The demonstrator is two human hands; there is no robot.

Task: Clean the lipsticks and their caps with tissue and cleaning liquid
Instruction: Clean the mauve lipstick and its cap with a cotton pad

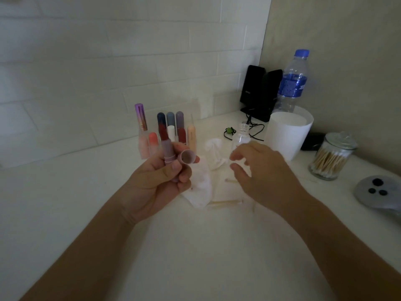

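Note:
My left hand (pixel 155 183) holds an uncapped dark red lipstick (pixel 167 146) upright, together with its mauve cap (pixel 187 157), whose hollow faces me. My right hand (pixel 260 170) hovers open above the counter, fingers spread, holding nothing. Crumpled white tissue (pixel 213 155) lies between the hands, and a flatter stained piece of tissue (pixel 199 187) lies under my left fingers. A small clear uncapped bottle (pixel 241 137) stands just behind my right hand. Several other lipsticks (pixel 171 131) stand in a row behind my left hand.
Used cotton swabs (pixel 225 203) lie on the white counter (pixel 195 246). A white paper roll (pixel 288 133), a blue-capped water bottle (pixel 291 81), a black device with cable (pixel 259 92) and a glass jar of swabs (pixel 331 157) stand at the right. A grey object (pixel 377 192) sits at the far right edge.

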